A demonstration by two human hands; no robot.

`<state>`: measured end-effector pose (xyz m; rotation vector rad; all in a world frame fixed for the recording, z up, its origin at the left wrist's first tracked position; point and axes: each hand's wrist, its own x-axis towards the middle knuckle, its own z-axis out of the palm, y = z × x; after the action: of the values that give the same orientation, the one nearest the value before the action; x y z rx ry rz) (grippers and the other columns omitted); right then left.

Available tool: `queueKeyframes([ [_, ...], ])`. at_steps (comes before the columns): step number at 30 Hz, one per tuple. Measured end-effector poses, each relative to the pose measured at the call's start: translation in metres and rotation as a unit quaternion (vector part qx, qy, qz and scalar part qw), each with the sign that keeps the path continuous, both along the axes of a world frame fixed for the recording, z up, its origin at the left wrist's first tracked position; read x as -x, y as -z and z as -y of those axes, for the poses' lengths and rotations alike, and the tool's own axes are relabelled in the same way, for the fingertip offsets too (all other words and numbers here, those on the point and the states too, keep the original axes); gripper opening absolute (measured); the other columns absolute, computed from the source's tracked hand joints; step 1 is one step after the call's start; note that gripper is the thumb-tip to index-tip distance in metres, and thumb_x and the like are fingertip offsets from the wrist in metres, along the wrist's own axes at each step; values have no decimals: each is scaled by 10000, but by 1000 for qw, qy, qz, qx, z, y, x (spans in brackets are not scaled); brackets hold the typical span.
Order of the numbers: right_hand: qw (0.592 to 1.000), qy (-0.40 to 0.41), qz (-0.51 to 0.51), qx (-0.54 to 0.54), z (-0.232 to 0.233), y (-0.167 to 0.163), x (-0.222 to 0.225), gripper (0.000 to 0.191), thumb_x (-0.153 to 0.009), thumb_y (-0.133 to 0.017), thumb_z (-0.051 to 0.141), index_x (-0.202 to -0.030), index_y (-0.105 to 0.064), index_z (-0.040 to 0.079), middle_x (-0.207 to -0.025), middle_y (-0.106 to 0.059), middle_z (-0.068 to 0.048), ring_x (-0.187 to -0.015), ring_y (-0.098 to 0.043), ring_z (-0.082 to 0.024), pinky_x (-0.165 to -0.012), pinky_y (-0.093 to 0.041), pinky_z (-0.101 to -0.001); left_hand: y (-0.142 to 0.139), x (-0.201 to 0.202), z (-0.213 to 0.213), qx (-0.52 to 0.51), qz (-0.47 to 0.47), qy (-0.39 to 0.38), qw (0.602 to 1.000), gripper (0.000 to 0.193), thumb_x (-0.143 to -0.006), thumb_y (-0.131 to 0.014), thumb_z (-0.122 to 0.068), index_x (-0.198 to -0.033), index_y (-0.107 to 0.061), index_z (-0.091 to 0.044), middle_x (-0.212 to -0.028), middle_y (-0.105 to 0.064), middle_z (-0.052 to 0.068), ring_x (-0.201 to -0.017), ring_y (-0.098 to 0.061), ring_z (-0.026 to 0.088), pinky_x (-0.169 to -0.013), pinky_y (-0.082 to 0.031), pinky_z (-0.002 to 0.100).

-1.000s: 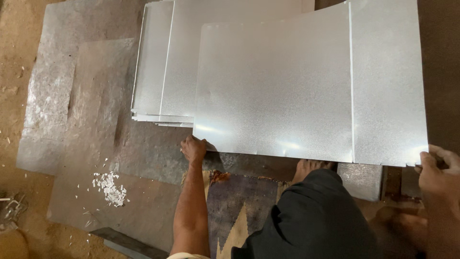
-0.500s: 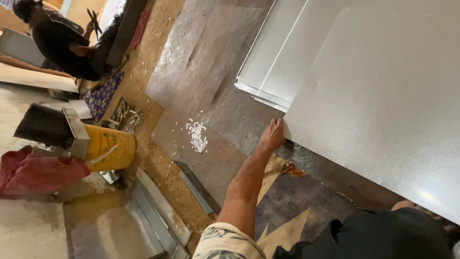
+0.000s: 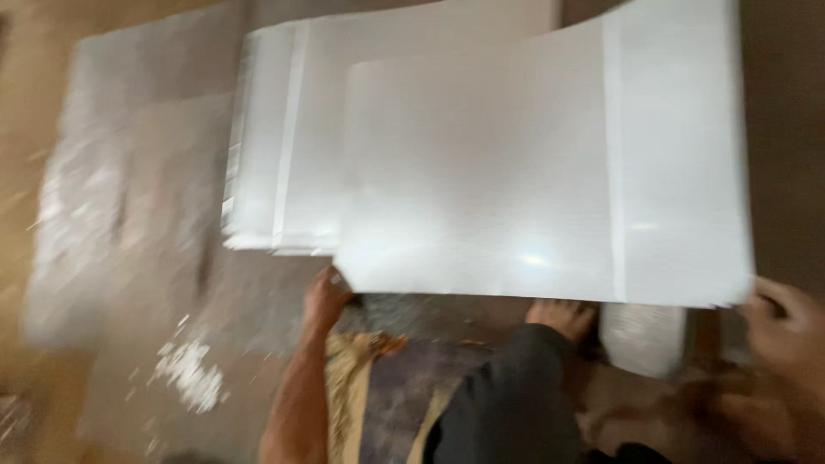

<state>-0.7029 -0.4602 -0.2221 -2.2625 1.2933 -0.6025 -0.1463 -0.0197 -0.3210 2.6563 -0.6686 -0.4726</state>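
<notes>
A large shiny metal sheet point(image 3: 533, 180) lies in front of me, its near edge lifted off the floor. My left hand point(image 3: 325, 296) grips the sheet's near left corner. My right hand point(image 3: 782, 322) holds the near right corner. The sheet partly covers a stack of similar metal sheets point(image 3: 275, 163) behind it on the left. My bare foot point(image 3: 563, 316) and dark-trousered knee point(image 3: 516, 395) sit just under the near edge. The picture is blurred by motion.
Flat grey metal plates point(image 3: 112, 206) cover the floor at the left. White scraps point(image 3: 185, 374) lie on the floor near my left arm. A patterned cloth point(image 3: 387, 387) is spread under my leg.
The view swung left toward another person and a yellow bucket half a second ago, then returned to the sheet. Both hands stay on the sheet's near corners.
</notes>
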Motion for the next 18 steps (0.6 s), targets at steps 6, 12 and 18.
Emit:
queueKeyframes([
  [6,996,55,63,-27,11,17,31,265,-986,-705,157,-1235,-733,70,-1040,-732,-132,-833,-687,-198,-729,-550,-350,-20,20,30,-129,-24,8,991,897,-710,-909,-258,-1496,-507,-101,-1355,-602,225,-1150,-660,377,-920,-582,525],
  [12,950,171,188,-181,4,19,6,206,-989,-721,121,-1145,-736,-12,-918,-738,-68,-777,-659,-101,-701,-553,-268,-30,24,35,-170,-44,3,984,894,-774,-858,-422,-1539,-515,-112,-1298,-707,174,-1093,-722,317,-872,-627,492],
  [18,915,167,250,-269,24,38,21,166,-988,-701,96,-1076,-715,-45,-905,-710,-63,-751,-644,-100,-671,-554,-244,-32,28,42,-141,-42,-20,989,994,-738,-913,-400,-1551,-463,-46,-1315,-675,193,-1112,-699,327,-883,-611,480],
])
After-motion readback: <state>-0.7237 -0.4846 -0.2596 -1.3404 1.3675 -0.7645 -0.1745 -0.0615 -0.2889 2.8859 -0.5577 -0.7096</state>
